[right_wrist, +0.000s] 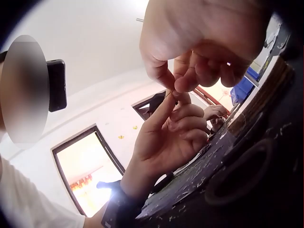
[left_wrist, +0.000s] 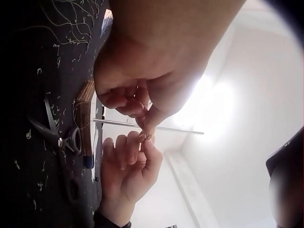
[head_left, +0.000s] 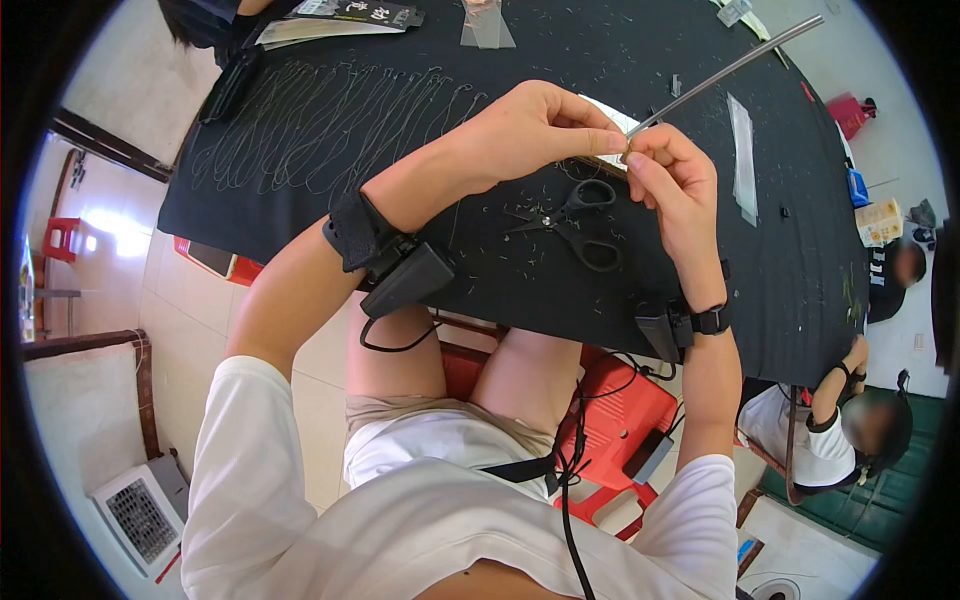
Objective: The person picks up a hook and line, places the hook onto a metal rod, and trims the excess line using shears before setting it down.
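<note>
Both hands meet beside a thin metal rod (head_left: 735,75) that stands up from a wooden block (left_wrist: 86,118) with a white top. My left hand (head_left: 545,130) reaches in from the left and pinches a small bit of thin cord (left_wrist: 148,136) between thumb and index finger. From the other side, my right hand (head_left: 682,185) pinches the same cord, fingertips right against those of the left. Most of the cord is hidden by the fingertips. Black-handled scissors (head_left: 547,221) lie partly spread on the table just in front of the block.
Many thin cord loops (head_left: 345,130) lie in a row across the left of the black-covered table (head_left: 480,270). Cord snippets are scattered around the scissors. A clear plastic strip (head_left: 742,160) is at the right, a printed packet (head_left: 350,22) at the back. Other people sit around the table.
</note>
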Available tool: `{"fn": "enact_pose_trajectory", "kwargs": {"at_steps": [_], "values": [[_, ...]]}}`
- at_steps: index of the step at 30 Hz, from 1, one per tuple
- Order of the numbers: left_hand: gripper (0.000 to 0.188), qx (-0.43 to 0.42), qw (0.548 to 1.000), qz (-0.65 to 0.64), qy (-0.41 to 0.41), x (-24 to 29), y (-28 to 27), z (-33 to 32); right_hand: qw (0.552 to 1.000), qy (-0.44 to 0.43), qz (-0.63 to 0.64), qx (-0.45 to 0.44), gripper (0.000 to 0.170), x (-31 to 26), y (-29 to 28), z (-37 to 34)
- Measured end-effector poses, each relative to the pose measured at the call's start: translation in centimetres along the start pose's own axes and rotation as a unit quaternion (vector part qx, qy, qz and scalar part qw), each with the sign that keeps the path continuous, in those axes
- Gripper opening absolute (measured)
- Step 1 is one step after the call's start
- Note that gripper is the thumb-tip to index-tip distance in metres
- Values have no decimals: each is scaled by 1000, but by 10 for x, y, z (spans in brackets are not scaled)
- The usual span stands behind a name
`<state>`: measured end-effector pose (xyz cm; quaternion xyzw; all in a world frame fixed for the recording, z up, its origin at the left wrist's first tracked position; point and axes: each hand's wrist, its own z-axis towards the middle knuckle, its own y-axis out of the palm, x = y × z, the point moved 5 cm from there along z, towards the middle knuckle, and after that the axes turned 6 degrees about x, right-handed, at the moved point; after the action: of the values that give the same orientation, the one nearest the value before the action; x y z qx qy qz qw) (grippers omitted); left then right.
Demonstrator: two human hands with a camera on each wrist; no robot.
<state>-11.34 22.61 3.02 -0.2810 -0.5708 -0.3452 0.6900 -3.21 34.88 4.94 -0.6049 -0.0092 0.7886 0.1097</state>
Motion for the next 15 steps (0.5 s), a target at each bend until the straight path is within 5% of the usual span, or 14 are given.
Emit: {"fn": "enact_pose_trajectory", "kwargs": {"at_steps": [15], "values": [[23,0,1000,-11,-6,-3,0,1,1000,13,4,20,5,2,-1,0]]}}
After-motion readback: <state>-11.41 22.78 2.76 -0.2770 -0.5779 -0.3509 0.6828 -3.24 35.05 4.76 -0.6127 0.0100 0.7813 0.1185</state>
